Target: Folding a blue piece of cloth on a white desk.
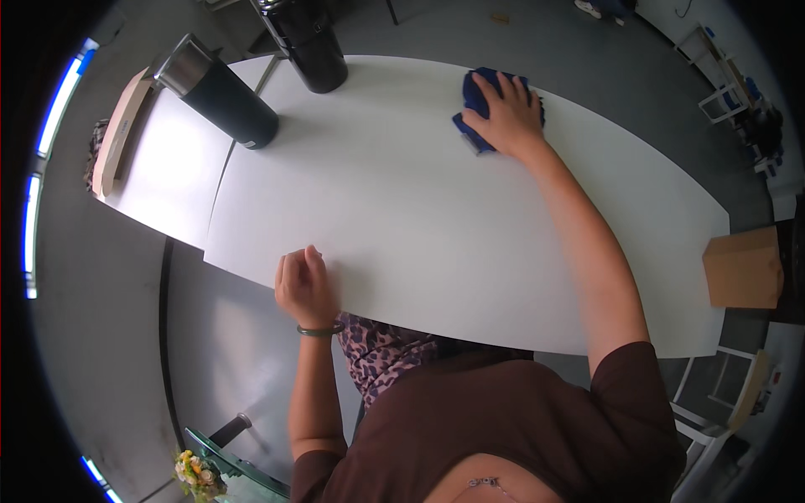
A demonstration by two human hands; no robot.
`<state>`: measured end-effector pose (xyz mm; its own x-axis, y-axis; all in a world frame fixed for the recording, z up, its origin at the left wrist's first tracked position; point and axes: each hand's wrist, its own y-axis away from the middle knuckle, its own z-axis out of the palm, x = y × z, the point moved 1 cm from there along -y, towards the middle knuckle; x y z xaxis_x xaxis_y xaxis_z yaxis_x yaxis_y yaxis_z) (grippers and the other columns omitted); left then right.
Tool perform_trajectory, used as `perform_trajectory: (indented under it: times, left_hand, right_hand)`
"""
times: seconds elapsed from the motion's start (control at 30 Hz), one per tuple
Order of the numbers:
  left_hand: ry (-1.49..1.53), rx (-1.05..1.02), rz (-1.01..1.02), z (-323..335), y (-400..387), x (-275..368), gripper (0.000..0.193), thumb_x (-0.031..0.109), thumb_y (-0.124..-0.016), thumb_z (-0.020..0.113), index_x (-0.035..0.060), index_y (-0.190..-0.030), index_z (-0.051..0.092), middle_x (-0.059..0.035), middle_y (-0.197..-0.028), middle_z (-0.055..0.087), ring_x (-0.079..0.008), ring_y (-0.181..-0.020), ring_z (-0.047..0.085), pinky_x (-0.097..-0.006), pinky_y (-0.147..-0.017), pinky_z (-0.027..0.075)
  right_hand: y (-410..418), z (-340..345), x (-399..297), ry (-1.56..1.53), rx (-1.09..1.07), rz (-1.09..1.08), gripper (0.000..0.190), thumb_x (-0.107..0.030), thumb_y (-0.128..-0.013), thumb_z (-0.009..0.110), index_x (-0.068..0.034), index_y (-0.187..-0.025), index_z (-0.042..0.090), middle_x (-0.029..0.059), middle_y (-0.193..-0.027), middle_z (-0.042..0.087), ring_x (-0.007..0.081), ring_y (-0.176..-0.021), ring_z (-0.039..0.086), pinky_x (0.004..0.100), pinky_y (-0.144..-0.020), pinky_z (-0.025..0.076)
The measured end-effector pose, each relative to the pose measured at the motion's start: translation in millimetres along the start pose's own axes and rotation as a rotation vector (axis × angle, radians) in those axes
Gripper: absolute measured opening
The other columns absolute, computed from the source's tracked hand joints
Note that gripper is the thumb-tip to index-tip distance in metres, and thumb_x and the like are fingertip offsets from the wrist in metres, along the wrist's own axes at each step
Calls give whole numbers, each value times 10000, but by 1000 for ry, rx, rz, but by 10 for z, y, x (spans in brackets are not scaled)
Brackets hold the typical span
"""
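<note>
My right hand (510,121) lies spread over a dark blue cloth (476,94) near the far edge of a white table (390,188). The fingers press the cloth flat against the tabletop, and part of it is hidden under the palm. A pale tag or strip shows at the cloth's near corner. My left hand (303,283) is curled into a loose fist above the table's near edge, with nothing visible in it. A dark bangle (321,329) circles that wrist.
A dark tumbler with a steel rim (229,100) and a black bottle (314,53) stand at the far left. Beyond the table seam lies a pale flat box (122,135). A cardboard box (743,269) sits at the right end. Flowers (196,475) are low at left.
</note>
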<state>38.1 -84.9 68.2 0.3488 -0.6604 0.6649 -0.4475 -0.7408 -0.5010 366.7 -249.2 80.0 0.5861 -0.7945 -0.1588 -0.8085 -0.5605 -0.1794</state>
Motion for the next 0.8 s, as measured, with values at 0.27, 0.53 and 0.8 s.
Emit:
perform_trajectory:
  times: [0.27, 0.53, 0.8]
  left_hand:
    - [-9, -32, -2, -58, 48, -49, 230, 149, -929, 607, -6, -760, 600, -57, -698, 602, -115, -581, 525, -265, -551, 434]
    - [1, -46, 15, -79, 50, -48, 181, 123, -892, 627, 24, -742, 604, -65, -666, 561, -189, -578, 533, -320, -538, 424]
    - [-25, -27, -55, -17, 31, 14, 199, 136, -898, 621, 37, -726, 601, -56, -671, 574, -196, -581, 535, -327, -540, 424]
  right_hand:
    - [669, -58, -770, -246, -95, -525, 660, -412, -817, 592, -205, -1421, 426, 176, -1495, 334, 374, -1411, 247, 541, -1164, 123]
    - [904, -631, 730, -114, -219, -186, 575, -220, -807, 570, -242, -1377, 498, 83, -1498, 383, 294, -1424, 270, 524, -1162, 162]
    - [252, -292, 616, -82, -132, -76, 612, -617, -901, 459, -266, -1403, 470, 84, -1529, 329, 336, -1436, 215, 576, -1145, 117]
